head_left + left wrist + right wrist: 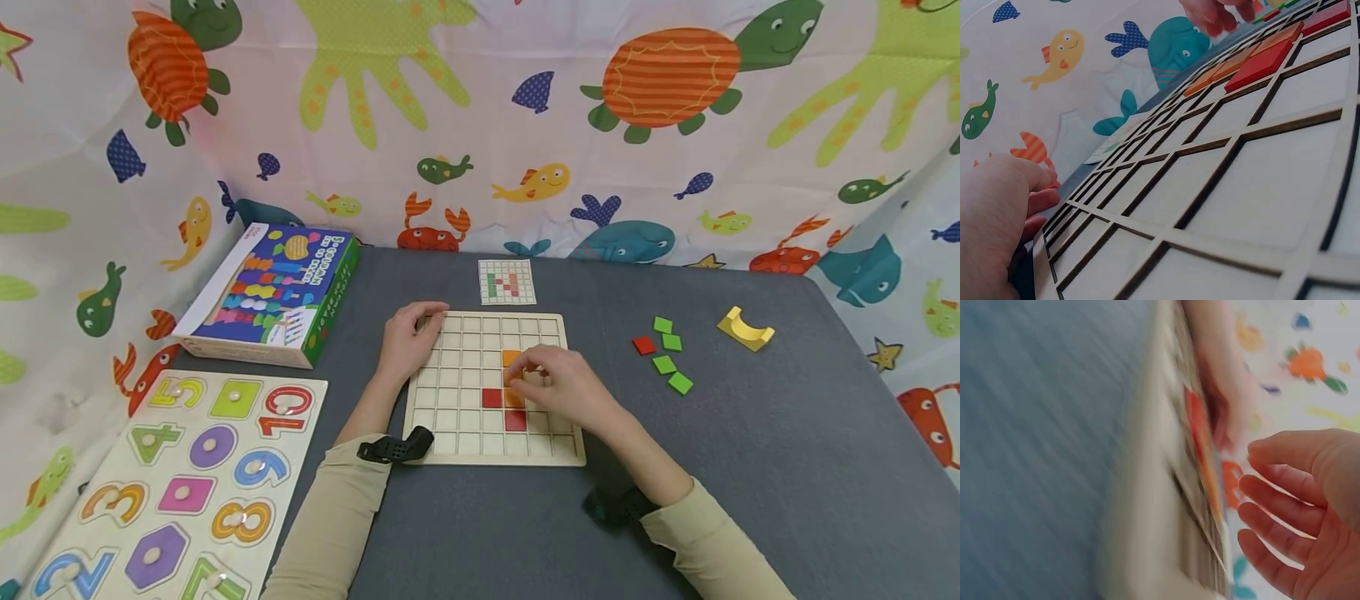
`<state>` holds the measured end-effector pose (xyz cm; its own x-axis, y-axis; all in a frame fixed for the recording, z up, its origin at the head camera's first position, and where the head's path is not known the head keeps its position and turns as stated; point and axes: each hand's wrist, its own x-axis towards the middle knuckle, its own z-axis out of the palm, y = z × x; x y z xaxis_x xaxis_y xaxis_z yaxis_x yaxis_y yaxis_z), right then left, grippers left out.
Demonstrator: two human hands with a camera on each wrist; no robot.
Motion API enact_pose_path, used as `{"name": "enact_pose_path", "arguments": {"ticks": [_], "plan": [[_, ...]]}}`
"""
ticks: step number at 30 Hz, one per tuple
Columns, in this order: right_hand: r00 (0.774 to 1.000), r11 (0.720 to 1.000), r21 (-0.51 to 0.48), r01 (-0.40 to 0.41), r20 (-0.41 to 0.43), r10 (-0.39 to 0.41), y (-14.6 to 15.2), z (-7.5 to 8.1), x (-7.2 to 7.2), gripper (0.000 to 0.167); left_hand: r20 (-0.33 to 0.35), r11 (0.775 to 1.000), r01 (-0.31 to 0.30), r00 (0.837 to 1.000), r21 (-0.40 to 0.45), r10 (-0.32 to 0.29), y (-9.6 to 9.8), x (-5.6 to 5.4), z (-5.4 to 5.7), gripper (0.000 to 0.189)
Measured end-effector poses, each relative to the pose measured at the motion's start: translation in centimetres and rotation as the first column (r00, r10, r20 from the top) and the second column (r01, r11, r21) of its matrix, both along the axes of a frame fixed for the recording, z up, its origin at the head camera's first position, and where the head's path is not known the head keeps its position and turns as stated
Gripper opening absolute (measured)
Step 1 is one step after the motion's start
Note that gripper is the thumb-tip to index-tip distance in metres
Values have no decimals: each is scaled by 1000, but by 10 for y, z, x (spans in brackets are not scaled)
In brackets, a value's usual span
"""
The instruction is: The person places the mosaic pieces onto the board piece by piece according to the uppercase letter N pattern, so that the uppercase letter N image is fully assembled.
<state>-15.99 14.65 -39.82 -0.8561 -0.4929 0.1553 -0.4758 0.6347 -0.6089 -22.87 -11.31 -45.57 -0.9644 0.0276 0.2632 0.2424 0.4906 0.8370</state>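
Note:
A wooden grid board lies on the table, holding orange tiles and two red tiles in its cells. Over the orange tiles hovers my right hand, partly covering them. In the right wrist view, that right hand has loosely bent, separated fingers with nothing between them. At the board's far left corner, my left hand rests against the edge. The left wrist view shows the left hand beside the frame, its fingers relaxed. Behind the board lies a small patterned grid card.
Right of the board lie several green tiles, a loose red tile and a yellow arched block. To the left are a blue game box and a number-and-shape puzzle board. A sea-animal cloth hangs behind.

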Motion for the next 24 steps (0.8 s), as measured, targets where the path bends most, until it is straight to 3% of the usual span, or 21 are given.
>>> {"name": "enact_pose_path", "arguments": {"ticks": [5,9,12,15,18,24], "plan": [[979,979,22,204,-20,-204,44,12,-19,11,11,1000,-16,1000,5,16,-1,1,1,23],[929,924,96,371,-24,-370,90,13,-30,14,19,1000,-20,1000,3,20,-2,1,1,23],[889,874,184,449,11,-458,116,12,-33,19,25,1000,-20,999,5,20,-2,2,2,23],[860,839,254,482,47,-508,131,10,-33,25,24,1000,-22,999,6,22,-2,2,3,24],[845,818,299,491,65,-531,137,6,-33,31,22,1000,-22,1000,1,22,-1,2,3,24],[857,839,270,473,81,-510,139,-1,-34,31,19,1000,-7,1000,2,7,1,1,0,24]]}}
